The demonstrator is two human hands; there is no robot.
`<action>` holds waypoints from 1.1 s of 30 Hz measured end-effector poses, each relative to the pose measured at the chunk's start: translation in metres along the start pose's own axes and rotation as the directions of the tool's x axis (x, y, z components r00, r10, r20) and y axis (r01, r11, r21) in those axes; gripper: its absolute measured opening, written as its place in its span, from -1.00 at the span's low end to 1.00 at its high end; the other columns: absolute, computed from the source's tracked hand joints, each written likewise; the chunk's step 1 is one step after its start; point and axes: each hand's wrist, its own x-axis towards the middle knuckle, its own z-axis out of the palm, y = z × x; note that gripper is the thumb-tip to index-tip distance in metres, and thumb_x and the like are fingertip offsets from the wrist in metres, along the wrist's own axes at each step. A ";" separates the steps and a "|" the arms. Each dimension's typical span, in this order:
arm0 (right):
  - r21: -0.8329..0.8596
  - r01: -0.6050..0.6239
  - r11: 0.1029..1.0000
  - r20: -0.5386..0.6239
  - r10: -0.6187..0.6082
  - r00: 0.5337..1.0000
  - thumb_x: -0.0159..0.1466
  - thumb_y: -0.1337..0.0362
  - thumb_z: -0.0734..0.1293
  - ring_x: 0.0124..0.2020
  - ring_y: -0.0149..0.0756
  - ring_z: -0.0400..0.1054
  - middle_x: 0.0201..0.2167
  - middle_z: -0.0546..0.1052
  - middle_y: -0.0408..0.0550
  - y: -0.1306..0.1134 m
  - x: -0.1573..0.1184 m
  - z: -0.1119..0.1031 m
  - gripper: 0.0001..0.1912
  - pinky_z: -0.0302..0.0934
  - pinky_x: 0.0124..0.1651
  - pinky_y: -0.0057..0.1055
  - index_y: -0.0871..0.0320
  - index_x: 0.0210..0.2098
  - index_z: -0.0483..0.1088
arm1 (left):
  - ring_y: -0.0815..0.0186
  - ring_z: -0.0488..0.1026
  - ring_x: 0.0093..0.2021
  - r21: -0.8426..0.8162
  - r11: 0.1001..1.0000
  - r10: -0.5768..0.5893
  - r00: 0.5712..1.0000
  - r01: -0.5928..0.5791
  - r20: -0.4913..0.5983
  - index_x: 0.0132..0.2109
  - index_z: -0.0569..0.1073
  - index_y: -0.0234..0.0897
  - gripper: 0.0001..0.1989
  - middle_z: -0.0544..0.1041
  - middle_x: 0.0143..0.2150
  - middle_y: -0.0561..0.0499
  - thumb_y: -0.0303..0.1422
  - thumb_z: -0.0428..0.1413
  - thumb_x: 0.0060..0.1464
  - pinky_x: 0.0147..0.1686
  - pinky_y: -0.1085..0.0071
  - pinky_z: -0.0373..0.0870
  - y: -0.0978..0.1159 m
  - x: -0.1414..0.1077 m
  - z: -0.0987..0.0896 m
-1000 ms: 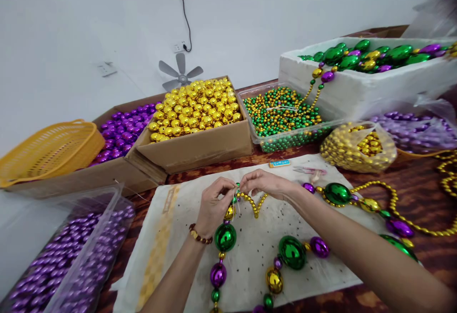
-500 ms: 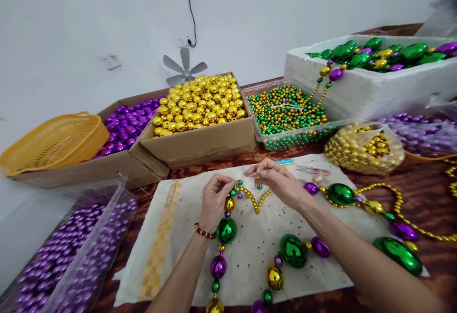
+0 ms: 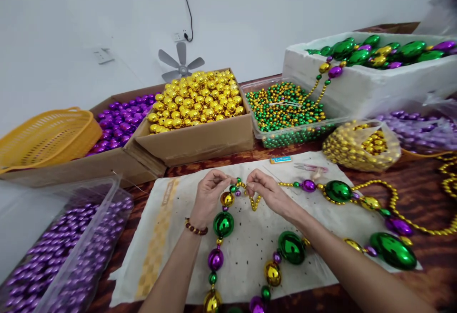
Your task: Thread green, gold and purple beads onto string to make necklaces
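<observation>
My left hand [image 3: 210, 194] is closed in a pinch, with a thin pale thread [image 3: 214, 178] running out between its fingertips. Just beside those fingertips is the end of a bead garland [image 3: 223, 224] of green, gold and purple balls, which hangs down toward me. My right hand [image 3: 267, 190] pinches at the small gold beads of the garland, close to the left fingertips. What exactly lies between the right fingers is partly hidden. Below it, a short run of small gold beads [image 3: 254, 203] rests on the white cloth [image 3: 185, 256].
Behind the cloth stand a carton of gold balls [image 3: 200, 138], a clear tub of small beads [image 3: 296, 134] and a white foam box [image 3: 314, 84]. Purple beads [image 3: 67, 251] fill a clear bin at left. Snips [image 3: 310, 167] and a blue packet [image 3: 280, 160] lie nearby.
My right hand has come down and left, close to my left hand and the garland's end. The left fingers have shifted their pinch, and the thread now points left. The view has moved slightly.
</observation>
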 end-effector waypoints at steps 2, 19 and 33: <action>0.020 0.006 1.000 0.004 -0.006 1.000 0.34 0.30 0.15 -0.38 -0.37 0.28 -0.46 0.38 -0.16 -0.001 0.001 0.000 -0.90 0.16 -0.27 -0.40 0.15 -0.31 0.23 | 0.32 0.50 -0.31 0.001 1.000 0.013 0.999 -0.014 0.036 -0.32 0.37 -0.28 -0.89 0.56 -0.40 0.01 -0.39 0.18 0.04 -0.14 0.32 0.34 0.004 0.002 -0.002; 0.227 -0.103 0.968 0.096 0.083 0.992 0.28 0.25 0.22 -0.21 -0.29 0.39 -0.28 0.50 -0.04 -0.016 0.029 -0.017 -0.91 0.27 -0.15 -0.29 0.14 -0.28 0.27 | 0.39 0.40 -0.53 0.150 0.963 -0.260 0.925 0.225 0.278 -0.26 0.29 -0.26 -0.75 0.46 -0.57 0.11 -0.31 0.21 -0.01 -0.43 0.46 0.29 -0.001 0.030 -0.020; -0.204 -0.017 0.979 0.033 0.025 0.999 0.13 0.45 0.27 -0.14 -0.28 0.29 -0.20 0.46 -0.04 -0.007 0.090 0.017 -0.83 0.12 -0.02 -0.33 0.18 -0.28 0.43 | 0.40 0.39 -0.45 0.077 0.974 -0.225 0.938 0.212 0.264 -0.36 0.36 -0.30 -0.84 0.44 -0.49 0.07 -0.35 0.20 0.02 -0.33 0.45 0.29 0.004 0.019 -0.022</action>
